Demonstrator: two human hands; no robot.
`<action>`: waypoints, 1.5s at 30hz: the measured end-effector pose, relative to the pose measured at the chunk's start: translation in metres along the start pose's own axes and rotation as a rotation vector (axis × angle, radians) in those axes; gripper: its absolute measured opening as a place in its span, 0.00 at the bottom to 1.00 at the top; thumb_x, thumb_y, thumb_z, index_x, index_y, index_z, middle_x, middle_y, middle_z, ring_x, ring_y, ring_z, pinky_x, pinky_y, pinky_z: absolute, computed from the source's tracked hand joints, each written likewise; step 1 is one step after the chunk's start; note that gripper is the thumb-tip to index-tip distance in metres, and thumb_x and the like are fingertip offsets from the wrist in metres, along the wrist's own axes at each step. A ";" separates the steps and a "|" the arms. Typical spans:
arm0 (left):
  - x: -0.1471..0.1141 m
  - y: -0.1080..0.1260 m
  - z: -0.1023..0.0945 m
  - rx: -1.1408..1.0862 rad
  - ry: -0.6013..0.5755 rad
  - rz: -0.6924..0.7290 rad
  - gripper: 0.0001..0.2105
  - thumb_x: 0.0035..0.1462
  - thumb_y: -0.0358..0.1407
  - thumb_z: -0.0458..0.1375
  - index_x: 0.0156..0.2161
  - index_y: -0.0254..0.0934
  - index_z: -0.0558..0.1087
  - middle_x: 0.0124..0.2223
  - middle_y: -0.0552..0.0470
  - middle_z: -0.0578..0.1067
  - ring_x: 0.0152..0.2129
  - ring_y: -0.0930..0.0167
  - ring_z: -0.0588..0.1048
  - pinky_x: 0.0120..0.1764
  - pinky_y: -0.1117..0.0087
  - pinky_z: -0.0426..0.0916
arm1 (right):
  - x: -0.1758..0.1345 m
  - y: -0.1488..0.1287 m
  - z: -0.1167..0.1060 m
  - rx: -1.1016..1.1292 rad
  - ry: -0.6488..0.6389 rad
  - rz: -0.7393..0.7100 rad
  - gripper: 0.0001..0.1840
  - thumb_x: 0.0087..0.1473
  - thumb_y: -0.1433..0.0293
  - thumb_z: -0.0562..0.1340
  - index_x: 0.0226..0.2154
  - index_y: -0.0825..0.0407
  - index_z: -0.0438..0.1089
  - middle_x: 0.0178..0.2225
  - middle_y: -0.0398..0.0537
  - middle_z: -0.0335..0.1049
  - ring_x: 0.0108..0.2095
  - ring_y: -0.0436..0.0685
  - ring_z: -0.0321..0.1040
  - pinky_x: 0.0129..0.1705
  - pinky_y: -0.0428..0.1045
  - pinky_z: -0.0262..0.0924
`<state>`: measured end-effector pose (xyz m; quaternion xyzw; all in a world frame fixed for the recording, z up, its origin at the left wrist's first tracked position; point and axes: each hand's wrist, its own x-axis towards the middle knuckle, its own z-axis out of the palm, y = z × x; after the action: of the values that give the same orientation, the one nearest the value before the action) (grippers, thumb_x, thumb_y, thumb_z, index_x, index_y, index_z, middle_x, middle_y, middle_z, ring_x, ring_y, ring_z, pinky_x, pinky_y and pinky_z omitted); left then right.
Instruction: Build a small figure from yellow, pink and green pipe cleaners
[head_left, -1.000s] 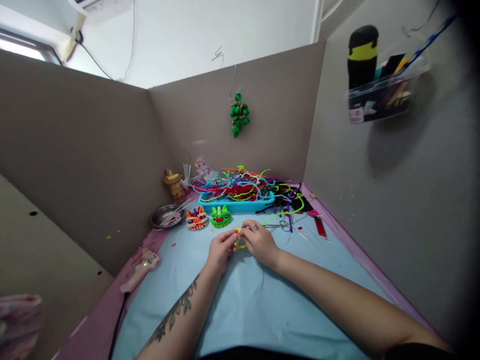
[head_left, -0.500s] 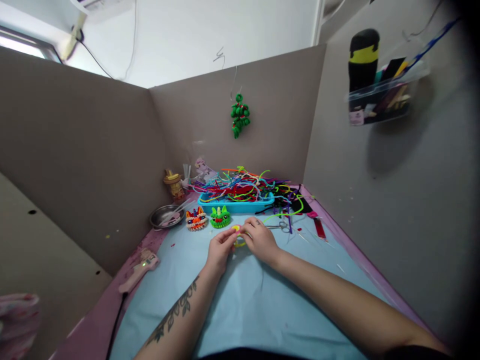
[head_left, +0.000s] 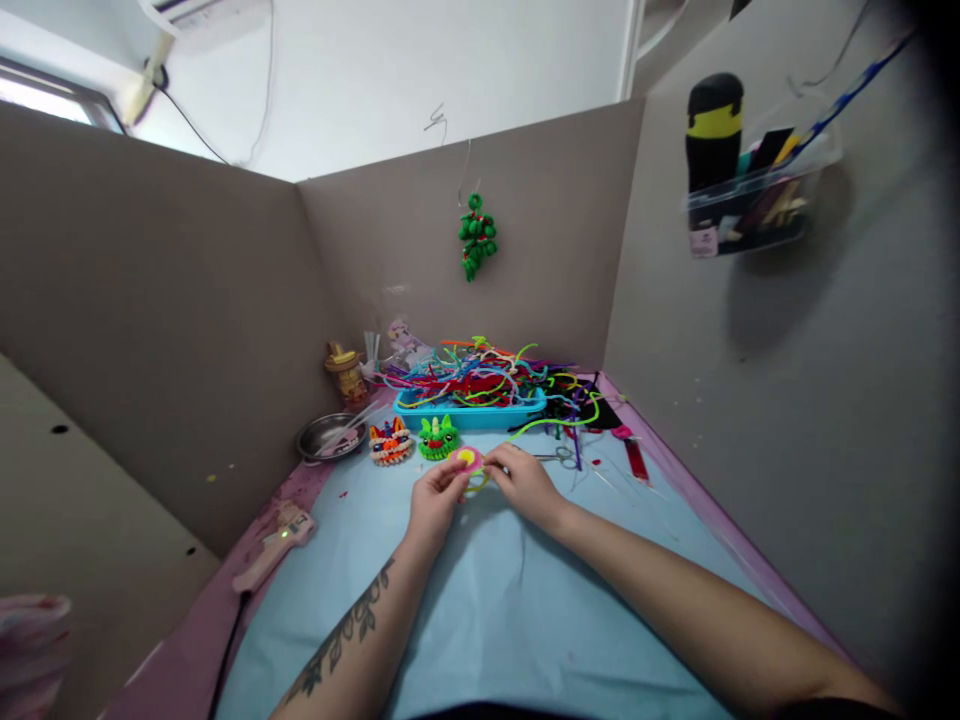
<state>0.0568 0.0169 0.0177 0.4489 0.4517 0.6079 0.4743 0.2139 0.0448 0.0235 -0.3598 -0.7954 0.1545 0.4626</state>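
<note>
Between thumb and fingers, my left hand [head_left: 436, 497] pinches a small round pink and yellow pipe-cleaner piece [head_left: 468, 458]. My right hand [head_left: 523, 485] is closed at its right side, gripping a yellow-green pipe cleaner [head_left: 551, 424] whose long free end trails back and to the right; a short length of it also shows below the round piece. Just behind my hands sit a green pipe-cleaner animal head [head_left: 438, 438] and an orange and white one [head_left: 391, 443]. Scissors [head_left: 559, 457] lie to the right of my right hand, partly hidden by it.
A blue tray [head_left: 469, 412] heaped with pipe cleaners stands at the back. On the left are a metal bowl [head_left: 309, 445] and a corded pink glue gun [head_left: 274, 550]. Grey partitions enclose the table; a clear box [head_left: 750, 215] hangs on the right one.
My right hand has drawn slightly away from the round piece, so more of its pink rim and yellow middle shows. The camera view has shifted a little.
</note>
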 end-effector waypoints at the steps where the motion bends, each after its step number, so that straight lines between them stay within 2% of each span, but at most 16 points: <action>1: 0.000 0.000 0.000 0.012 0.000 0.005 0.18 0.37 0.38 0.66 0.36 0.31 0.75 0.31 0.47 0.78 0.20 0.75 0.70 0.21 0.76 0.61 | 0.000 0.000 -0.001 -0.003 0.001 -0.003 0.05 0.52 0.73 0.56 0.28 0.51 0.68 0.28 0.45 0.67 0.32 0.53 0.63 0.35 0.47 0.57; 5: -0.001 0.000 -0.001 0.064 0.009 0.020 0.17 0.38 0.38 0.66 0.36 0.30 0.76 0.26 0.49 0.77 0.16 0.78 0.66 0.18 0.78 0.58 | 0.001 -0.001 -0.002 -0.031 0.013 0.004 0.05 0.52 0.73 0.57 0.27 0.51 0.68 0.27 0.44 0.66 0.31 0.53 0.63 0.35 0.47 0.56; 10: -0.001 0.000 -0.001 0.119 0.006 0.028 0.16 0.40 0.38 0.65 0.36 0.31 0.76 0.27 0.48 0.77 0.14 0.78 0.66 0.18 0.77 0.58 | 0.001 -0.001 -0.004 -0.072 0.012 0.003 0.06 0.53 0.73 0.57 0.28 0.51 0.68 0.28 0.44 0.67 0.32 0.52 0.64 0.36 0.47 0.56; 14: -0.002 0.002 0.000 0.067 -0.007 0.037 0.14 0.39 0.36 0.66 0.34 0.31 0.76 0.32 0.45 0.79 0.25 0.71 0.75 0.30 0.73 0.67 | 0.000 -0.001 -0.004 -0.077 0.000 0.022 0.06 0.52 0.72 0.57 0.27 0.50 0.69 0.28 0.44 0.67 0.31 0.52 0.64 0.35 0.47 0.57; 17: -0.002 0.001 -0.001 0.059 -0.019 0.037 0.15 0.38 0.36 0.66 0.34 0.32 0.76 0.34 0.44 0.79 0.30 0.68 0.76 0.34 0.70 0.68 | 0.001 0.000 -0.003 -0.063 -0.003 0.024 0.05 0.52 0.72 0.58 0.27 0.50 0.69 0.28 0.44 0.68 0.31 0.52 0.64 0.35 0.46 0.57; 29: -0.001 0.001 -0.003 0.079 -0.015 0.049 0.15 0.39 0.36 0.66 0.35 0.32 0.75 0.33 0.46 0.78 0.28 0.71 0.75 0.32 0.73 0.67 | 0.001 0.004 -0.001 -0.065 0.000 0.011 0.05 0.53 0.71 0.57 0.29 0.50 0.69 0.29 0.44 0.67 0.33 0.52 0.64 0.36 0.47 0.57; 31: -0.001 0.002 -0.003 0.069 -0.001 0.035 0.16 0.39 0.37 0.66 0.36 0.31 0.75 0.32 0.46 0.78 0.25 0.73 0.74 0.29 0.75 0.66 | 0.001 0.004 -0.001 -0.050 0.003 0.006 0.05 0.52 0.72 0.57 0.30 0.50 0.69 0.30 0.44 0.67 0.33 0.52 0.65 0.37 0.47 0.58; 34: 0.001 0.004 -0.005 0.050 0.044 0.020 0.19 0.40 0.39 0.65 0.39 0.30 0.74 0.28 0.49 0.77 0.17 0.79 0.68 0.20 0.79 0.59 | 0.005 0.003 -0.006 -0.004 -0.019 -0.022 0.09 0.51 0.72 0.58 0.37 0.49 0.69 0.38 0.47 0.67 0.32 0.51 0.65 0.37 0.47 0.60; 37: 0.006 0.006 -0.010 -0.033 0.091 0.013 0.21 0.40 0.38 0.66 0.41 0.30 0.73 0.23 0.53 0.74 0.12 0.83 0.60 0.16 0.80 0.52 | 0.015 0.006 -0.025 -0.019 -0.028 -0.049 0.15 0.50 0.70 0.59 0.43 0.49 0.67 0.43 0.49 0.65 0.29 0.49 0.65 0.34 0.47 0.61; 39: 0.010 0.008 -0.014 -0.150 0.123 0.000 0.21 0.37 0.37 0.67 0.40 0.30 0.72 0.21 0.57 0.71 0.11 0.85 0.56 0.14 0.81 0.49 | 0.026 0.016 -0.049 -0.083 0.040 -0.047 0.12 0.53 0.71 0.55 0.40 0.50 0.68 0.40 0.49 0.68 0.33 0.52 0.66 0.39 0.48 0.60; 41: 0.013 0.011 -0.019 -0.298 0.131 -0.025 0.21 0.35 0.35 0.68 0.38 0.31 0.72 0.20 0.59 0.69 0.10 0.86 0.54 0.14 0.81 0.47 | 0.037 0.034 -0.080 -0.174 0.106 0.019 0.13 0.54 0.74 0.52 0.38 0.50 0.70 0.36 0.48 0.70 0.38 0.54 0.66 0.42 0.48 0.58; 43: 0.014 0.015 -0.024 -0.435 0.095 -0.048 0.19 0.34 0.32 0.68 0.36 0.33 0.71 0.20 0.60 0.68 0.09 0.87 0.53 0.13 0.82 0.47 | 0.043 0.058 -0.108 -0.331 0.051 0.146 0.14 0.52 0.76 0.53 0.37 0.51 0.71 0.38 0.49 0.70 0.40 0.55 0.65 0.43 0.48 0.57; 45: 0.014 0.019 -0.028 -0.540 0.051 -0.056 0.17 0.36 0.30 0.67 0.36 0.34 0.71 0.21 0.61 0.69 0.09 0.87 0.53 0.13 0.84 0.47 | 0.043 0.081 -0.127 -0.502 -0.072 0.293 0.19 0.46 0.78 0.58 0.42 0.51 0.69 0.40 0.52 0.68 0.40 0.57 0.65 0.42 0.48 0.56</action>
<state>0.0247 0.0249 0.0322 0.2779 0.2973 0.7040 0.5820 0.3428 0.1207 0.0707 -0.5685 -0.7641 0.0307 0.3035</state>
